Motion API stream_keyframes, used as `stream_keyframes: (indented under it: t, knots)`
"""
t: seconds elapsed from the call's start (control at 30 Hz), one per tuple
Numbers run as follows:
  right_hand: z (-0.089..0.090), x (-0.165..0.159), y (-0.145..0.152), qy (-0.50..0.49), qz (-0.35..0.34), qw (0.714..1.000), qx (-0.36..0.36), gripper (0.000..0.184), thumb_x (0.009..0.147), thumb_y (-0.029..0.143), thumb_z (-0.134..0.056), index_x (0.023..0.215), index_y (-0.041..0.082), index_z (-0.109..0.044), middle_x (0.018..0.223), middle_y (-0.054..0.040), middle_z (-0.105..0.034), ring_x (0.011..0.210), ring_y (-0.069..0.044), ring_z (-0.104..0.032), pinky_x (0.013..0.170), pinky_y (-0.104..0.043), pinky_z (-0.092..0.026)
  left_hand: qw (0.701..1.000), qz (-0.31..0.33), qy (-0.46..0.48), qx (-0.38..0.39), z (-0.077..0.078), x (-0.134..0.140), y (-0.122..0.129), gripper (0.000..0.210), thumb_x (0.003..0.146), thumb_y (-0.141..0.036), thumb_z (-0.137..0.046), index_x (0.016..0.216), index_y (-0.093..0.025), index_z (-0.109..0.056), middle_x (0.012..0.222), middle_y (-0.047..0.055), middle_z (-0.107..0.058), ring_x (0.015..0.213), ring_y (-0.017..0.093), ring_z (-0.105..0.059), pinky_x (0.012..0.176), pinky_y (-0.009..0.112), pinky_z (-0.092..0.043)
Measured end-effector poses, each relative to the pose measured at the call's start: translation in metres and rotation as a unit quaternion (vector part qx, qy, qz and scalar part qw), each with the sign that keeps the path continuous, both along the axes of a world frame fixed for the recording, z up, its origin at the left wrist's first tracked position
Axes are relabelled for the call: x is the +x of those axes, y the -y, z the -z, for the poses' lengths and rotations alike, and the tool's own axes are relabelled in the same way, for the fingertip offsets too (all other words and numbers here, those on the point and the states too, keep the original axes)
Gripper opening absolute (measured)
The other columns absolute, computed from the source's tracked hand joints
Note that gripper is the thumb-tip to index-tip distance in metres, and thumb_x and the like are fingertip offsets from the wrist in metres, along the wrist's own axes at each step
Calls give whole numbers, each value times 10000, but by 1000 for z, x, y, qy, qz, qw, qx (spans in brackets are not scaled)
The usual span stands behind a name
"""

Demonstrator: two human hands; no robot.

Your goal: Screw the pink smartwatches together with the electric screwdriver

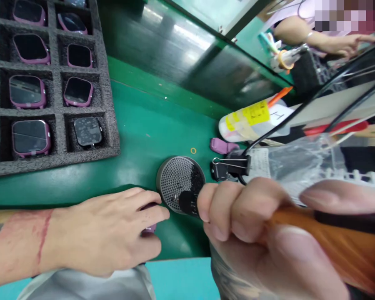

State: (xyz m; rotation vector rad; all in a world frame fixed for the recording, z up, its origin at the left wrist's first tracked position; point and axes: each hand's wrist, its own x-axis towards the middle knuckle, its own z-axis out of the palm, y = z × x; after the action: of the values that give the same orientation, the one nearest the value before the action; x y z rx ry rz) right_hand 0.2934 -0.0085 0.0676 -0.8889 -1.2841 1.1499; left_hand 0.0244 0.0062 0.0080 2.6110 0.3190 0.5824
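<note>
My left hand [112,229] rests at the front of the green bench with its fingers curled over a small purple watch body [150,228], mostly hidden under them. My right hand [253,225] is wrapped round an electric screwdriver with an orange body [337,246] and a black nose. The nose points down at a round grey screw dish [160,183] with a dotted surface. Small dark screws [200,177] lie heaped on its right side. Whether the bit touches a screw cannot be made out.
A grey foam tray [114,137] at left holds several purple-framed watches and one black one [88,131]. At right are a white bottle [246,121], a purple strap piece [221,146], a binder clip [239,164] and cables. A co-worker's hand [343,45] shows beyond the partition.
</note>
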Motion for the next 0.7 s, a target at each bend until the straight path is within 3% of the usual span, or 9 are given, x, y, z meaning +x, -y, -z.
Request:
stream_keyframes:
  t: [0.07, 0.17, 0.33, 0.43, 0.6, 0.7]
  knots:
    - [5, -6, -2, -19, 7, 999, 34, 195, 1196, 302, -891, 1360, 370, -811, 764, 108, -647, 538, -136, -612, 602, -374, -662, 1000, -10, -2, -15, -2, -1, -1, 149, 1012, -256, -933, 1051, -252, -789, 1397, 135, -871, 1263, 339, -742, 1147, 478, -665]
    - [11, -7, -4, -23, -9, 999, 27, 241, 1197, 284, -869, 1414, 380, -829, 806, 93, -698, 564, -143, -651, 631, -402, -699, 997, -70, -9, -3, -2, 0, 1, 125, 1098, -327, -869, 1134, -226, -805, 1336, 154, -870, 1197, 358, -753, 1034, 528, -644]
    - [13, -1, -7, -20, -45, 999, 15, 244, 1217, 269, -822, 1431, 386, -820, 862, 88, -730, 602, -132, -679, 711, -426, -744, 992, -109, -3, 57, 6, 3, 7, 102, 1226, -186, -736, 1192, -197, -831, 1229, 134, -877, 1075, 310, -738, 907, 490, -553]
    - [12, 3, -3, -4, -38, 999, 12, 229, 1191, 332, -887, 1387, 398, -788, 853, 83, -720, 597, -152, -679, 668, -417, -717, 993, -105, 7, 50, 8, 4, 8, 139, 1272, -173, -723, 1262, -177, -862, 1155, 96, -851, 1009, 283, -716, 859, 475, -535]
    - [6, 15, 20, 28, -7, 998, -47, 676, 886, 523, -1206, 1339, 440, -710, 879, 54, -721, 695, -254, -735, 669, -486, -717, 997, -76, 4, 2, 11, 6, 7, 93, 1257, -234, -827, 1273, -168, -892, 1111, 47, -786, 982, 260, -663, 831, 468, -533]
    - [3, 17, 34, 17, -25, 998, -56, 680, 937, 491, -1168, 1435, 480, -705, 861, 62, -721, 665, -248, -711, 666, -480, -694, 997, -77, 11, -5, 11, 7, 6, 57, 1224, -220, -876, 1229, -165, -888, 1070, 36, -746, 979, 254, -628, 829, 457, -508]
